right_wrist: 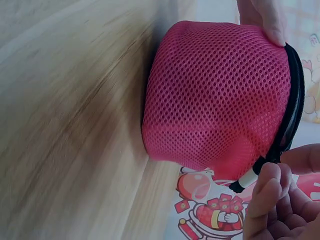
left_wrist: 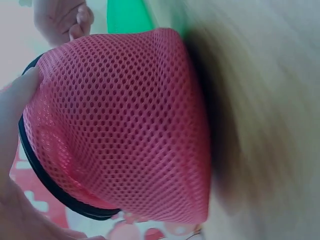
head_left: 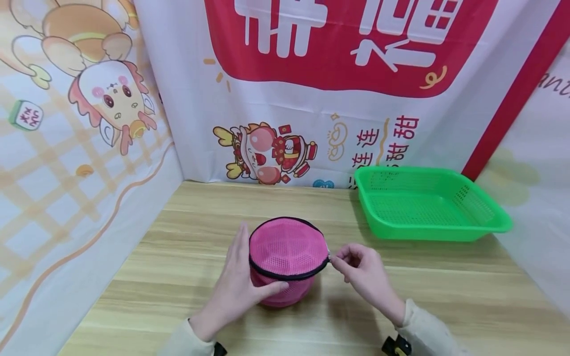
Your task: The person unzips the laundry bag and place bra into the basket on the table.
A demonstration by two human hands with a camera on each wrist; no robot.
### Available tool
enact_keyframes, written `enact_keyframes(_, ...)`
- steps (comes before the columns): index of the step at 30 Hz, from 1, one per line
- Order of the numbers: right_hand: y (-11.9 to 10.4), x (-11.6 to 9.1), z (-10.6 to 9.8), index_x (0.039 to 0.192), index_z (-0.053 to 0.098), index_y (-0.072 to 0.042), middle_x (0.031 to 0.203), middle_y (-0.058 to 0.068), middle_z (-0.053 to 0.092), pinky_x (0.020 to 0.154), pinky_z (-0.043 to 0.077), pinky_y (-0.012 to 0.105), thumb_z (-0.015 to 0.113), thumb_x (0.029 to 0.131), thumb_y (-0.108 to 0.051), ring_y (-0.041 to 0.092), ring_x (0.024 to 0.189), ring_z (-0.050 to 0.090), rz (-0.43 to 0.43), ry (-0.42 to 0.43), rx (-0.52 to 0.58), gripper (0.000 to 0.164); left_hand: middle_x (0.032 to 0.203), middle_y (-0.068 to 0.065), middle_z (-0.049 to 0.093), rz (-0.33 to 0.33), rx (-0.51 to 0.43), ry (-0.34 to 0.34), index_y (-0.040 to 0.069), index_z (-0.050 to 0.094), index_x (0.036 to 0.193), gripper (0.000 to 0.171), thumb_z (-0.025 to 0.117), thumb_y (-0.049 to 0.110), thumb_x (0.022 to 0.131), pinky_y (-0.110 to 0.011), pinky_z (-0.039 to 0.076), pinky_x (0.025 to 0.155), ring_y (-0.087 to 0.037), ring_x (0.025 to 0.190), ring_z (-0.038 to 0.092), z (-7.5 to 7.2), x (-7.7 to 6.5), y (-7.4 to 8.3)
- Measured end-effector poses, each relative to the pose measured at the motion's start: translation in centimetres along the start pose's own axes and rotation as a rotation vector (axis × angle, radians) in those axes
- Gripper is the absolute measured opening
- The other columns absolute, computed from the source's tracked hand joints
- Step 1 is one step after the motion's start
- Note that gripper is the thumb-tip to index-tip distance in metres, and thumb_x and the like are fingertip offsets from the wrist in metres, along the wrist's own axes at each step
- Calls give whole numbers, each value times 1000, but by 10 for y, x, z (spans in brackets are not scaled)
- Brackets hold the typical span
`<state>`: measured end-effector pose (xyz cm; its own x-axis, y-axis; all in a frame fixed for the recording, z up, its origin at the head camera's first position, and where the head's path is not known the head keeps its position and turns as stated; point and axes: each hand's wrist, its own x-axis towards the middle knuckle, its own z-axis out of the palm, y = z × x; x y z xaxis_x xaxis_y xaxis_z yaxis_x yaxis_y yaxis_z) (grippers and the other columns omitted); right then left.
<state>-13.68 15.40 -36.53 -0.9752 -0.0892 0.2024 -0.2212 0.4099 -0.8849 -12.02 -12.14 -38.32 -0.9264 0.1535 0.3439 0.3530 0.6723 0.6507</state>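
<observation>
A round pink mesh laundry bag [head_left: 287,247] stands upright on the table, its domed lid edged by a black zipper [head_left: 285,277]. My left hand [head_left: 231,284] holds the bag from the left, thumb across the front below the zipper and fingers along the left side. At the bag's right edge, my right hand [head_left: 365,272] pinches the zipper's end between thumb and forefinger. A white tab [right_wrist: 249,177] sticks out beside those fingertips in the right wrist view. The lid lies over the opening, with a narrow dark gap along the zipper there. Contents are not visible.
A green plastic basket [head_left: 427,232] with perforated sides sits at the back right of the wooden table [head_left: 187,237]. Printed cloth [head_left: 191,123] hangs along the back, with more cloth [head_left: 133,207] on the left side.
</observation>
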Motion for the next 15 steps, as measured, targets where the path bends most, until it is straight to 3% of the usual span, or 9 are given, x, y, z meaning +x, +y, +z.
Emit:
enact_keyframes(5, 1, 3, -4, 88, 70, -8, 76, 1, 64, 58, 54, 29, 72, 91, -19, 17, 69, 61, -43, 11, -87, 11, 163, -2, -5, -173, -251, -76, 36, -19, 152, 143, 83, 67, 58, -54, 19, 113, -24, 147, 6, 1, 3, -6)
enact_keyframes(9, 2, 7, -10, 111, 68, -10, 107, 2, 66, 82, 55, 39, 67, 95, -33, 19, 97, 62, -116, 0, -139, 28, 163, -1, -3, -243, -398, -124, 39, -22, 150, 146, 90, 57, 58, -51, 14, 114, -20, 147, 6, 1, 5, -10)
enact_keyframes(12, 2, 11, -15, 130, 59, -14, 130, 2, 57, 97, 46, 49, 64, 95, -38, 23, 117, 55, -209, -44, -211, 43, 163, -6, 4, -267, -425, -147, 34, -23, 151, 149, 92, 51, 58, -52, 13, 114, -23, 146, 9, 1, 4, -13)
enact_keyframes(15, 2, 16, -18, 146, 46, -20, 150, -3, 39, 106, 34, 57, 64, 95, -40, 22, 137, 34, -314, -83, -287, 58, 161, -8, 13, -263, -461, -161, 27, -18, 154, 147, 93, 45, 60, -50, 12, 115, -23, 145, 16, 3, 5, -16)
